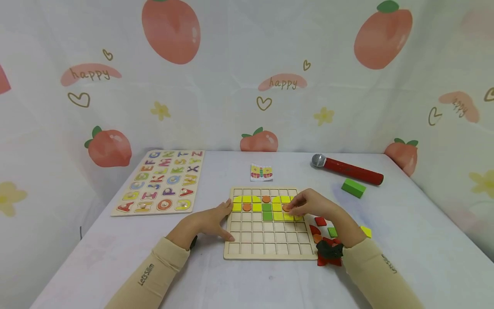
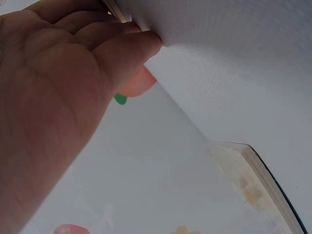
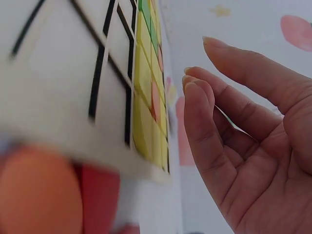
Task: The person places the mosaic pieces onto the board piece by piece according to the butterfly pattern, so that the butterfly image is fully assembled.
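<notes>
A wooden grid board (image 1: 270, 249) lies flat, with its upper rows partly filled by yellow tiles (image 1: 247, 199), green tiles (image 1: 267, 212) and orange discs (image 1: 266, 199). My left hand (image 1: 210, 221) rests against the board's left edge, thumb near the lower left corner and fingers higher up. In the left wrist view those fingertips meet the board's edge. Over the upper right of the grid is my right hand (image 1: 314, 204), close above an orange disc and yellow tiles. The right wrist view shows its fingers (image 3: 200, 126) loosely bent, apart from the board, with nothing between them.
Red tiles (image 1: 320, 221), a loose green tile (image 1: 332, 232) and a yellow tile (image 1: 365, 231) lie right of the board. Behind it is a butterfly picture card (image 1: 261, 172). A microphone (image 1: 353, 171) and green block (image 1: 353, 188) lie back right; an alphabet puzzle (image 1: 151, 213) lies left.
</notes>
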Demonstrator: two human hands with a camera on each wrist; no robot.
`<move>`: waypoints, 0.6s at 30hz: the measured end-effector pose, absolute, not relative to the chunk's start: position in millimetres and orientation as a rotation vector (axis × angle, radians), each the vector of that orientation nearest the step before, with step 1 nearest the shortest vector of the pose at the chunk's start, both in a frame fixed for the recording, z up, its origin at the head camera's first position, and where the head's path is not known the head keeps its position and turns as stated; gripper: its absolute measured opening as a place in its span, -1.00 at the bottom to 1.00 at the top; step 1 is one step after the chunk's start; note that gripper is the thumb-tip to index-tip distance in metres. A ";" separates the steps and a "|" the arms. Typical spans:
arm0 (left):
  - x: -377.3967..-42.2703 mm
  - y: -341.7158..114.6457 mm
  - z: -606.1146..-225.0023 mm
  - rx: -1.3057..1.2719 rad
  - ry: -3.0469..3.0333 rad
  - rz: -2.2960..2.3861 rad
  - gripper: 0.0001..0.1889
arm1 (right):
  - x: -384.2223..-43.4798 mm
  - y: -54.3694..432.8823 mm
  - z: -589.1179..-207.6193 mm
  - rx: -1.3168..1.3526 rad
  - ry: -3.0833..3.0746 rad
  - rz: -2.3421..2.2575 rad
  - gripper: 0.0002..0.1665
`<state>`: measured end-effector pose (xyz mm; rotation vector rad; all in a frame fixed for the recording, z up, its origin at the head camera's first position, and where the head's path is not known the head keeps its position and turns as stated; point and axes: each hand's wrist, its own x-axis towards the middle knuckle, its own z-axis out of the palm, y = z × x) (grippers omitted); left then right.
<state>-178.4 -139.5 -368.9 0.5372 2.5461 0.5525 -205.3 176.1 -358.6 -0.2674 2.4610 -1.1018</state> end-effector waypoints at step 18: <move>-179.5 -140.5 -368.2 0.550 2.532 0.555 0.14 | -146.8 282.9 -348.0 -0.159 2.567 -1.055 -0.59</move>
